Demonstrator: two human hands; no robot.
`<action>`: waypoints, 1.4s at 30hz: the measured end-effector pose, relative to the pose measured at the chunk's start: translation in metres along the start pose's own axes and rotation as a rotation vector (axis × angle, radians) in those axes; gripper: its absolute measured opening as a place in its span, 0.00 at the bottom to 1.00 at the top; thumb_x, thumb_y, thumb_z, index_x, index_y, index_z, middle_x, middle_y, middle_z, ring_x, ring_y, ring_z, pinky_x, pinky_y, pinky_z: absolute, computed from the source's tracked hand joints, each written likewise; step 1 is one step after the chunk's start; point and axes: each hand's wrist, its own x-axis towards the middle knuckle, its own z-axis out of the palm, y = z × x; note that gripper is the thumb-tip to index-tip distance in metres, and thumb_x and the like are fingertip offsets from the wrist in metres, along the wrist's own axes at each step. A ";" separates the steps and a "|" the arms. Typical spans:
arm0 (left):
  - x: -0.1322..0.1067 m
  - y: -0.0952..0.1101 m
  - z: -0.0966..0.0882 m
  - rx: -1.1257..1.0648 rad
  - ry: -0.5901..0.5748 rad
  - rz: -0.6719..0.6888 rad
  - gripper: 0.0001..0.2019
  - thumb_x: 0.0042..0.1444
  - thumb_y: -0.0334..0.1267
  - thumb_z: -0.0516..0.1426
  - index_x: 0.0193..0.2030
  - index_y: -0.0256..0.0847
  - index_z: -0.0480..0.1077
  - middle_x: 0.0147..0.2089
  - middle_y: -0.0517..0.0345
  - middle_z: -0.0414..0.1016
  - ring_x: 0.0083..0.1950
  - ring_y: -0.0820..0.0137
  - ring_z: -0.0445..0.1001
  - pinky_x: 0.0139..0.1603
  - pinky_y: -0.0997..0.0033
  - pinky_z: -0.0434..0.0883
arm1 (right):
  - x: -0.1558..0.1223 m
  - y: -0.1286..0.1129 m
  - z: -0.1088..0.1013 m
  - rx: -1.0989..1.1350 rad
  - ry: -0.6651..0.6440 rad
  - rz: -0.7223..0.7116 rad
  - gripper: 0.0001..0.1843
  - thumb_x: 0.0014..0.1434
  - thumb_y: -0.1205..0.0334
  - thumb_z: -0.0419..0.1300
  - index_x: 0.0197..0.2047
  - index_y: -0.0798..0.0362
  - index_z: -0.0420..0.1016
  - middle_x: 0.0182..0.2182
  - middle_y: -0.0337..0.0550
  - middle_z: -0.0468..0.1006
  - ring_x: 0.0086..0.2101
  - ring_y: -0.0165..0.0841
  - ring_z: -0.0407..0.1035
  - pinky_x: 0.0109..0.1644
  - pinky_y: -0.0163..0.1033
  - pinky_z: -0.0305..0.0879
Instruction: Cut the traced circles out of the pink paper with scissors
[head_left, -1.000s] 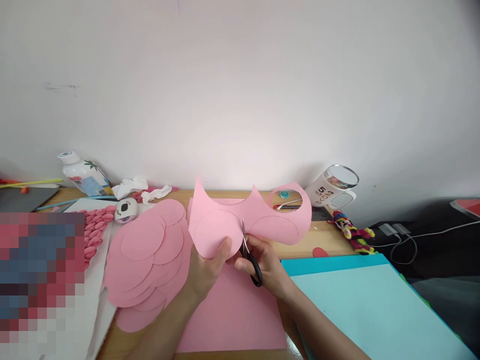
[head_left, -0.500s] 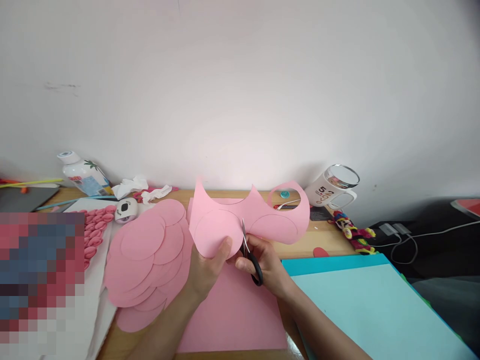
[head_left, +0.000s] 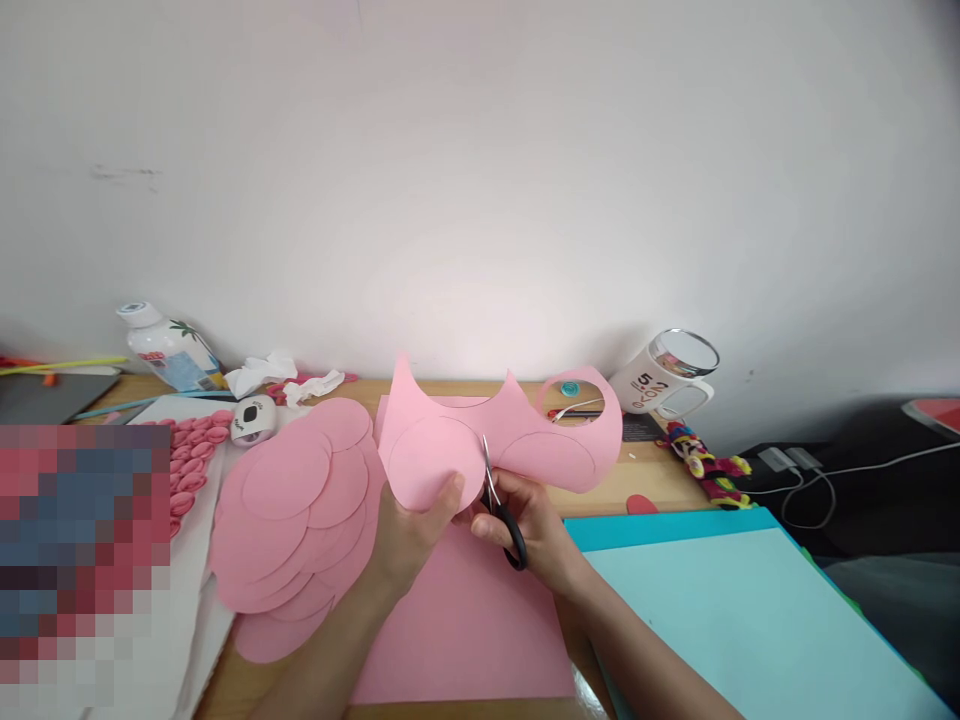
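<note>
My left hand pinches a pink paper sheet near its lower left, thumb on the front. Circles are outlined on the sheet, round pieces are cut from its upper edge, and a round hole shows at its right end. Black-handled scissors sit in my right hand. Their blades lie at the right side of the outlined circle, partly hidden by the paper. Beneath both hands lies a flat pink sheet. A pile of pink paper circles spreads out to the left.
A white mug stands at the back right, near a colourful figure. Light blue sheets cover the front right. At the back left are a bottle, crumpled tissues and a small white device. The wall closes off the rear.
The held paper has shifted very slightly, its right end a little lower. Both hands keep nearly the same place and grip.
</note>
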 end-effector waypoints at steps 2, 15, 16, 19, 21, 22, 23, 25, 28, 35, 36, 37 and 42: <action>0.001 -0.001 -0.001 0.005 0.019 0.008 0.08 0.46 0.40 0.59 0.25 0.37 0.71 0.22 0.57 0.74 0.25 0.69 0.73 0.26 0.72 0.72 | 0.000 0.000 0.000 -0.005 0.001 0.003 0.20 0.44 0.47 0.65 0.31 0.55 0.71 0.23 0.39 0.70 0.24 0.29 0.62 0.30 0.36 0.63; 0.000 0.004 0.000 -0.034 -0.010 -0.017 0.12 0.43 0.38 0.61 0.35 0.36 0.72 0.32 0.53 0.77 0.33 0.65 0.75 0.30 0.70 0.73 | -0.001 0.007 -0.002 0.049 -0.002 0.027 0.16 0.47 0.52 0.65 0.31 0.55 0.70 0.25 0.41 0.72 0.27 0.32 0.64 0.34 0.39 0.64; 0.000 0.005 -0.001 -0.036 -0.014 -0.020 0.12 0.43 0.38 0.61 0.35 0.35 0.72 0.32 0.53 0.77 0.33 0.65 0.75 0.29 0.70 0.73 | -0.001 0.007 -0.002 0.049 -0.001 0.027 0.15 0.48 0.52 0.65 0.31 0.55 0.70 0.25 0.41 0.72 0.27 0.32 0.64 0.34 0.39 0.64; 0.000 0.006 -0.001 -0.039 -0.034 -0.038 0.12 0.42 0.39 0.61 0.34 0.35 0.72 0.32 0.52 0.77 0.34 0.64 0.75 0.29 0.70 0.73 | -0.001 0.006 -0.002 0.033 -0.006 0.030 0.15 0.48 0.51 0.64 0.31 0.55 0.71 0.25 0.42 0.72 0.27 0.32 0.64 0.34 0.39 0.64; 0.000 0.007 -0.002 -0.041 -0.048 -0.050 0.11 0.42 0.39 0.61 0.33 0.35 0.72 0.32 0.52 0.77 0.33 0.64 0.75 0.28 0.70 0.73 | -0.001 0.005 -0.001 0.024 -0.007 0.027 0.15 0.48 0.51 0.64 0.31 0.55 0.72 0.25 0.42 0.72 0.27 0.32 0.64 0.33 0.39 0.64; 0.000 0.007 -0.002 -0.043 -0.052 -0.051 0.11 0.42 0.38 0.61 0.33 0.36 0.72 0.32 0.52 0.77 0.33 0.65 0.75 0.28 0.70 0.73 | -0.001 0.005 -0.001 0.021 -0.007 0.024 0.15 0.48 0.51 0.64 0.31 0.55 0.72 0.25 0.42 0.72 0.27 0.32 0.64 0.33 0.39 0.64; 0.000 0.008 -0.002 -0.048 -0.052 -0.048 0.10 0.42 0.38 0.61 0.32 0.36 0.72 0.31 0.53 0.77 0.32 0.65 0.75 0.28 0.70 0.73 | -0.001 0.005 -0.001 0.018 -0.008 0.021 0.14 0.48 0.51 0.64 0.31 0.55 0.72 0.25 0.42 0.71 0.28 0.32 0.64 0.34 0.39 0.64; 0.000 0.008 -0.002 -0.062 -0.044 -0.036 0.09 0.42 0.38 0.62 0.31 0.36 0.71 0.28 0.56 0.76 0.31 0.67 0.74 0.28 0.71 0.72 | -0.001 0.005 -0.002 0.014 -0.005 0.010 0.14 0.49 0.52 0.63 0.31 0.54 0.72 0.24 0.41 0.71 0.28 0.32 0.63 0.34 0.39 0.64; 0.001 0.008 -0.003 -0.081 -0.052 -0.026 0.08 0.42 0.36 0.62 0.29 0.37 0.69 0.25 0.59 0.74 0.27 0.69 0.72 0.27 0.71 0.71 | 0.000 0.005 -0.002 0.007 0.006 -0.005 0.13 0.49 0.53 0.63 0.28 0.54 0.71 0.23 0.39 0.68 0.26 0.31 0.61 0.32 0.37 0.62; 0.002 0.006 -0.003 -0.117 -0.064 -0.006 0.07 0.41 0.32 0.62 0.30 0.37 0.70 0.23 0.60 0.72 0.25 0.70 0.71 0.25 0.73 0.71 | 0.001 -0.002 0.000 0.007 0.006 0.008 0.14 0.48 0.52 0.63 0.26 0.55 0.70 0.22 0.39 0.68 0.23 0.28 0.57 0.28 0.35 0.58; 0.002 0.005 -0.003 -0.107 -0.052 -0.008 0.08 0.41 0.32 0.62 0.31 0.36 0.70 0.24 0.59 0.73 0.27 0.69 0.72 0.26 0.73 0.71 | 0.001 -0.003 0.000 0.004 0.008 0.011 0.14 0.48 0.51 0.63 0.26 0.55 0.70 0.23 0.40 0.69 0.23 0.28 0.57 0.27 0.34 0.57; 0.002 0.004 -0.003 -0.094 -0.038 -0.011 0.08 0.40 0.33 0.62 0.31 0.36 0.71 0.25 0.58 0.74 0.28 0.68 0.73 0.26 0.72 0.71 | 0.001 -0.003 0.000 0.001 0.010 0.017 0.15 0.48 0.51 0.63 0.26 0.55 0.70 0.23 0.40 0.70 0.23 0.28 0.56 0.27 0.34 0.57; 0.003 -0.002 -0.004 -0.064 -0.029 -0.010 0.05 0.42 0.35 0.61 0.25 0.34 0.73 0.19 0.58 0.73 0.24 0.69 0.72 0.25 0.73 0.70 | 0.000 -0.003 0.001 -0.016 0.046 0.038 0.16 0.48 0.51 0.63 0.24 0.54 0.66 0.21 0.38 0.69 0.20 0.25 0.51 0.22 0.32 0.50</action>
